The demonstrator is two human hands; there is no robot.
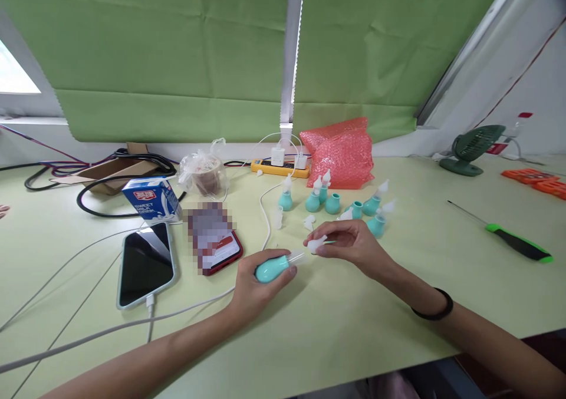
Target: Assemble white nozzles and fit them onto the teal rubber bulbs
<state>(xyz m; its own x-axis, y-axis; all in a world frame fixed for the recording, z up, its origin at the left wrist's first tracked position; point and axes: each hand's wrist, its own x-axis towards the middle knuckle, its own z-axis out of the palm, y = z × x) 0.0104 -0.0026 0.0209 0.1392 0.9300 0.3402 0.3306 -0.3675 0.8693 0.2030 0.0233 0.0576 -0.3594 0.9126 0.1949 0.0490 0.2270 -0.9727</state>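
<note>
The teal bulb (270, 269) looks like soft rubber, so it's probably very light and easily squashed. It has a glossy skin, which could get a bit slippery if gripped with damp fingers. It's likely best held near the neck, where less of the belly gets squeezed. The clear tube (296, 258) poking out of it seems thin and stiffer, so sideways force is probably best avoided there. The white tip (316, 244) looks tiny and feather-light, maybe soft silicone, and would be easily dropped; a gentle pinch on its wider part seems safest

As for the fingers: the bulb is cradled in the left hand (254, 284), between the thumb below and the index finger above, curled snugly round it with no big squeeze visible. The tube is left sticking out past those fingertips, aimed towards the right hand (354, 241). There the white tip is pinched between thumb and index finger, with its narrow spout pointed away from the tube. The two parts are held near each other, apparently with a small gap. How hard either grip is can't be told

Just beyond the right fingertips, a loose white piece (309, 222) is seen on the table (327, 322). Farther out, more teal bulbs (332, 204) are stood about, some topped with pointed tips, some not
</note>
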